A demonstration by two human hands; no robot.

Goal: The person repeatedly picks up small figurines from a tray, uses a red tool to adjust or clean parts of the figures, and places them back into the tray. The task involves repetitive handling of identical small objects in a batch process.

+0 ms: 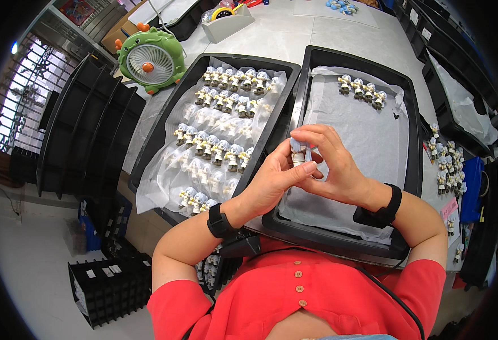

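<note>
Figurine in hand: one small pale-haired figurine [297,153], held above the left edge of the right-hand tray, its head toward the far side.
Left hand: fingers and thumb [280,171] closed around the figurine's body.
Right hand: curled [335,161] and gripping too, a fingertip at the figurine's head.
Right-hand tray: black [339,241], lined with white paper [362,164]; four figurines [362,90] stand out in a short row near its far end.
Left-hand tray: black [290,99], much fuller; rows of figurines [206,144] run across it, some veiled by thin translucent sheets [203,118], the nearest row partly behind the left forearm.
Far-right tray: black, with crumpled white paper [468,116] inside; I can't tell what else it holds.
Table, right side: a loose cluster of figurines [447,164] beside a blue bin [471,190].
Left side: a stack of black trays [82,130], contents hidden from here.
</note>
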